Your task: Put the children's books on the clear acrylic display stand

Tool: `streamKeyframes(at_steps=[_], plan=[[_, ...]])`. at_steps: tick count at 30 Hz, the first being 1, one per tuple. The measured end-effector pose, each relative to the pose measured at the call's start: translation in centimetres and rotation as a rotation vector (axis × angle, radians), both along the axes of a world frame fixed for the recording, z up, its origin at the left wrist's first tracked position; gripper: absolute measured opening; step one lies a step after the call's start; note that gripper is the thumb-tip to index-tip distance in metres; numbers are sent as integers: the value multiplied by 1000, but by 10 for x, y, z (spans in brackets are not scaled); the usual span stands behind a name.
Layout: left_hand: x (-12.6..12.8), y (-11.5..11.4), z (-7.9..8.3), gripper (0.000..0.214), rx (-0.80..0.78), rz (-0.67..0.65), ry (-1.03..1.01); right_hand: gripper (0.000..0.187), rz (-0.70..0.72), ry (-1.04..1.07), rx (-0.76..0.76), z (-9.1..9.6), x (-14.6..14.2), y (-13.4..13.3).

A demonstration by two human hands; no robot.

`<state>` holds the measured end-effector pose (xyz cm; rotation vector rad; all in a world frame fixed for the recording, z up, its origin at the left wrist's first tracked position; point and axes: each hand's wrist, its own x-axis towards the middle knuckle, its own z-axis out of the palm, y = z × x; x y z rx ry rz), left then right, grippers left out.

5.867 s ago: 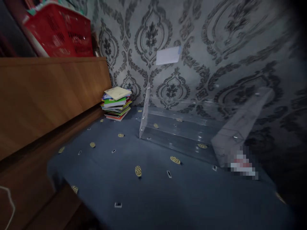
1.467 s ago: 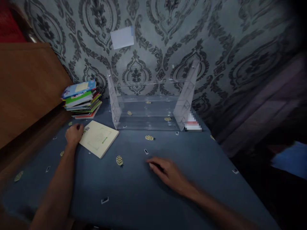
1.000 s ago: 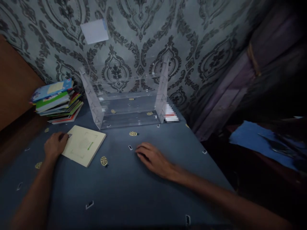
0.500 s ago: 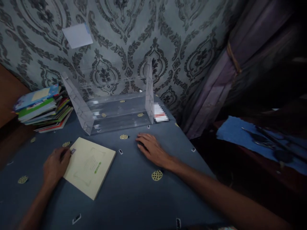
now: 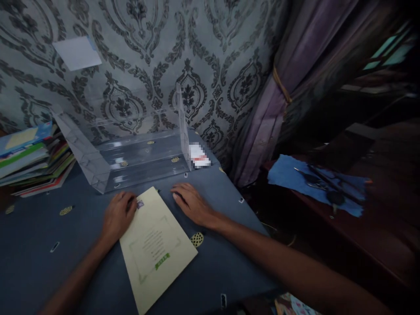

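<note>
A cream-coloured book (image 5: 156, 247) lies flat on the blue patterned tablecloth (image 5: 39, 245) in front of me. My left hand (image 5: 117, 214) rests on the book's far left corner, fingers curled over its edge. My right hand (image 5: 192, 204) lies palm down on the cloth just right of the book's far end, fingers stretched out, holding nothing. Behind both hands stands a clear acrylic shelf rack (image 5: 131, 144) against the wall. A stack of colourful books (image 5: 29, 159) sits at the far left.
Patterned wallpaper with a white paper note (image 5: 77, 52) rises behind the rack. A purple curtain (image 5: 278, 96) hangs at the right. Beyond the table's right edge a dark wooden surface carries a blue cloth (image 5: 315, 183) with dark objects on it.
My left hand has slid the cream book toward me and to the right, turning it. My right hand has stayed flat on the cloth. The view has swung to the right.
</note>
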<state>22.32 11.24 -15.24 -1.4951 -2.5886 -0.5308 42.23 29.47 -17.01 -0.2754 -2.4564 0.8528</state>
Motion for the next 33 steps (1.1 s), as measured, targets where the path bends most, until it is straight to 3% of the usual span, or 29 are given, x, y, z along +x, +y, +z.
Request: streamKeyframes(at_steps=[5,8,15,20,33], plan=[[15,46,-4,31,78,-151,-4,26,-38,66,-56,-4,-2,4],[18,58,-7,29,119,-181,-23,26,-46,42,-37,-6,0,7],[17,41,-6,29,188,-280,-128,28,-39,2,7,-6,3,5],[17,34,-9,30,177,-296,-72,30,-93,-74,66,4,10,-3],[35,32,0,30,-23,-45,210,27,-66,-127,146,6,15,-19]])
